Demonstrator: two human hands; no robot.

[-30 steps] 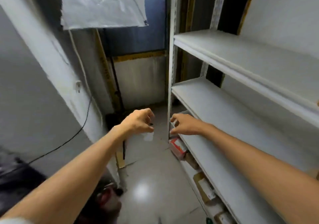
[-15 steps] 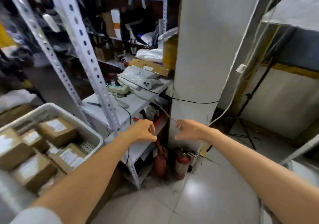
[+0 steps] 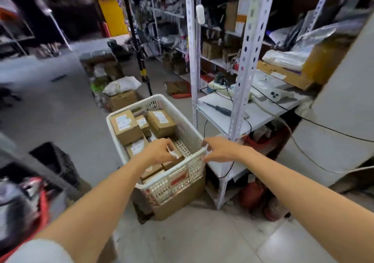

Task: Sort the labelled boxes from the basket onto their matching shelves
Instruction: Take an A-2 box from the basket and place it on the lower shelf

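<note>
A black crate (image 3: 51,159) stands on the floor at far left. In the middle, the white basket (image 3: 182,179) sits on a brown carton (image 3: 182,202) on the floor, just beside the rack (image 3: 245,76). The basket is filled with labelled boxes (image 3: 125,127), packed close together with their white labels facing up.

The left hand (image 3: 159,151) hangs over the near boxes with its fingers curled in narrow. Whether it pinches anything cannot be told.

The right hand (image 3: 220,149) is loosely spread, its fingertips at the near right corner of the basket's rim.

Further right, a screwdriver (image 3: 218,107) and cables lie on a low white shelf (image 3: 232,119) of the rack. Red extinguishers (image 3: 253,194) stand on the floor below it.
</note>
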